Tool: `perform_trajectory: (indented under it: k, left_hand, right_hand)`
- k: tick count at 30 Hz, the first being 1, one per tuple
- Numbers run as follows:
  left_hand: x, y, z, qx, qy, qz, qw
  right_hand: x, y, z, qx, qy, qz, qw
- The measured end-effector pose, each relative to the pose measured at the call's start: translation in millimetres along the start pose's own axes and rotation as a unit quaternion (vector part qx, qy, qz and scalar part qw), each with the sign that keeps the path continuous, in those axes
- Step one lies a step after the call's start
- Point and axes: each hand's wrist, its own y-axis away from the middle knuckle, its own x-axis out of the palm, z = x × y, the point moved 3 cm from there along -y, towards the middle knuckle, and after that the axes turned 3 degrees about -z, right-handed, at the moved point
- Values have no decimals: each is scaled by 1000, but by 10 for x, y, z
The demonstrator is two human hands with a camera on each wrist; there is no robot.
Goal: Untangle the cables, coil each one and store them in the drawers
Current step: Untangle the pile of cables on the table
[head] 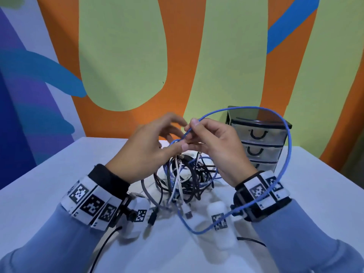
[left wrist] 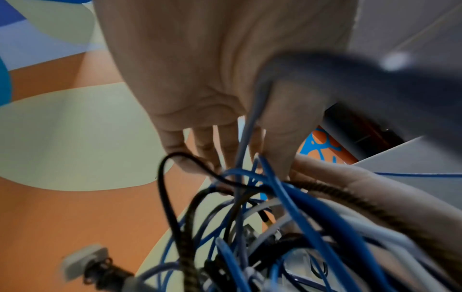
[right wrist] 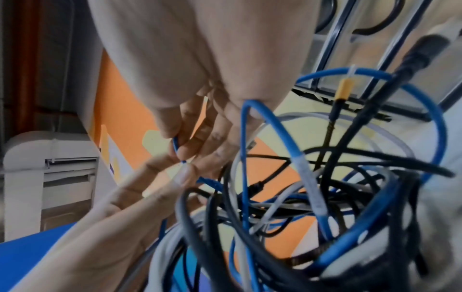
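White table [head: 59, 164]: cable tangle [head: 185, 178] at centre, 3-drawer unit [head: 260, 146] at far right.

My hands [head: 146, 149] [head: 216, 146] raised above the cable tangle [head: 185, 174] mid-counter [head: 59, 174], drawers [head: 260, 142] behind it to my right, against the wall [head: 122, 56].

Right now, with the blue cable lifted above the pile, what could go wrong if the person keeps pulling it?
1. The blue cable, pinched by the right hand, still runs down into the tangled pile; pulling may tighten knots with the black and white cables.
2. Its big loop lies over the right wrist band and could snag there.
3. The loop swings close to the drawer unit and might catch it.
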Motion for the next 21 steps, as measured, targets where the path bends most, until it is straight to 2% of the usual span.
perform_trajectory:
  k: [4,8,11,14,16,19,21]
  left_hand:
    - [-76,0,127,-39,-140,26,989]
    - [-168,-6,312,-139,-247,20,959]
    - [-243,-22,394,-226,-204,-8,953]
    - [-276,4,476,-271,-201,-10,941]
    - [-271,19,497,-274,-220,2,936]
    - [-274,16,470,-254,-211,3,944]
    - [-316,20,520,-259,-199,-8,945]
  right_hand:
    - [-96,-33,91,-23,-32,-63,997]
    - [-206,-70,191,-44,-149,-113,981]
    - [-246,-79,251,-49,-227,-125,965]
    - [-261,-105,268,-32,-304,-124,944]
    - [-248,-104,234,-14,-322,-118,939]
    - [-265,-126,204,5,-324,-118,939]
    - [-342,-154,267,-12,-373,-129,919]
